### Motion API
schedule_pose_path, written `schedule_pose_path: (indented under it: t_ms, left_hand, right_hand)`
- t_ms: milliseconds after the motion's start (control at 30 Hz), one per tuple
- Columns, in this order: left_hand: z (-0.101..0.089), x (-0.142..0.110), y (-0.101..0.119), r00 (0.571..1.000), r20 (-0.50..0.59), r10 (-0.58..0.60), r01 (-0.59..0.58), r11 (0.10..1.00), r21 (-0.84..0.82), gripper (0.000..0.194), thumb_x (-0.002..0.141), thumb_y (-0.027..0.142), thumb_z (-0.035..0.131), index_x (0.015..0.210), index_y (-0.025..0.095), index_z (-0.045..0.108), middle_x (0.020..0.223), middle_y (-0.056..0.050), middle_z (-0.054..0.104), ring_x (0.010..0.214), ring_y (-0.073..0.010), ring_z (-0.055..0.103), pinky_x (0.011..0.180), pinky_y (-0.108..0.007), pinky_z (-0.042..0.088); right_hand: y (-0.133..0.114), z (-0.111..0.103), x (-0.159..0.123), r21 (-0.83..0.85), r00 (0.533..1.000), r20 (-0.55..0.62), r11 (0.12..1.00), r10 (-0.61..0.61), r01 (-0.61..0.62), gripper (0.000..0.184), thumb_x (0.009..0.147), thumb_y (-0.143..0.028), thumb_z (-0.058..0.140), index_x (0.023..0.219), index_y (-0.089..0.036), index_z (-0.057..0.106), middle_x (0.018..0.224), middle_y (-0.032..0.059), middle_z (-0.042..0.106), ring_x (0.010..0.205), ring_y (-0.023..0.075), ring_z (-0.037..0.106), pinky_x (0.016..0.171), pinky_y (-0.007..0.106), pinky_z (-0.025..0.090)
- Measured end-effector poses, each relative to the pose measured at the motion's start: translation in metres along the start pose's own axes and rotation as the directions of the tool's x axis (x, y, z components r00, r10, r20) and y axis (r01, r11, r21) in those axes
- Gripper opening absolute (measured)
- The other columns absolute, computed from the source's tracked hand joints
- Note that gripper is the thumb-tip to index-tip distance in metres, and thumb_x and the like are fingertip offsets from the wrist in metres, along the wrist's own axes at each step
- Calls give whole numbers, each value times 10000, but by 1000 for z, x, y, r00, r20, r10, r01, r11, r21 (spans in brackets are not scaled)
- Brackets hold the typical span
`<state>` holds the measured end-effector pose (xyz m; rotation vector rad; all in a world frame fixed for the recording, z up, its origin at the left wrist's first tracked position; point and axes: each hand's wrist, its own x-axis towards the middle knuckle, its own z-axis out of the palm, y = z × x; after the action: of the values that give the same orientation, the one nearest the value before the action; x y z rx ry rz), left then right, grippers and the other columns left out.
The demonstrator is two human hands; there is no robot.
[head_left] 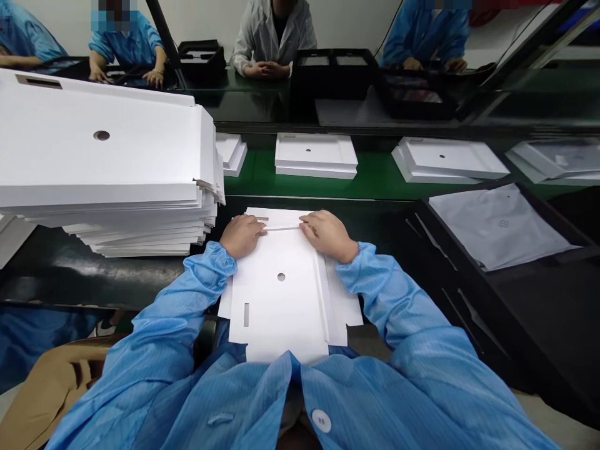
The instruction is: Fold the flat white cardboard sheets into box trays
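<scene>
A white die-cut cardboard sheet [295, 312] lies in front of my body, with a round hole near its middle and a narrow slot at its lower left. Its far end is creased and partly folded up. My left hand [243, 236] has its fingers closed on the left part of that fold. On the right part of the same crease, my right hand [329, 235] pinches the board with bent fingers. Another white sheet [355, 306] shows beneath, sticking out at both sides. My fingers hide the ends of the fold.
A tall stack of white cardboard sheets [150, 150] stands at left. Beyond, white trays [316, 150] sit along a green belt [375, 181]. At right is a black case [529, 300] with a clear plastic bag [504, 225] on it. Several people sit across the line.
</scene>
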<state>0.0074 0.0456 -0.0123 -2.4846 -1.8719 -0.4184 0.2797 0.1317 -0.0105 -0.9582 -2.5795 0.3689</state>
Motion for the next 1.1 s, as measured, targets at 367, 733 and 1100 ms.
schedule_pose_path:
  t_ms: [367,733,1100]
  left_hand:
    - [3,-8,9,992,-15,-122,120,989,-86,361,988,328,457,1058,195,785,982,-102,693,931,-255,633,805,-396,481]
    - [6,-11,9,989,17,-146,147,984,-101,346,979,310,465,1071,205,782,975,-98,683,953,-254,627,841,-395,494]
    - [14,-8,7,973,-26,-229,222,962,-157,350,982,347,473,1037,200,786,971,-96,675,982,-261,615,873,-400,488]
  right_hand:
    - [-5,17,-21,443,930,214,819,298,-364,809,937,-511,485,1604,-92,303,1466,178,566,1315,335,562,1149,518,423]
    - [-8,19,-17,215,960,193,945,205,-245,731,967,-380,311,1580,18,289,1485,232,539,1376,358,494,1193,537,354]
    - [-17,15,-55,373,949,168,874,267,-311,1001,914,-649,498,1631,-56,127,1653,251,270,1533,385,267,1247,599,232]
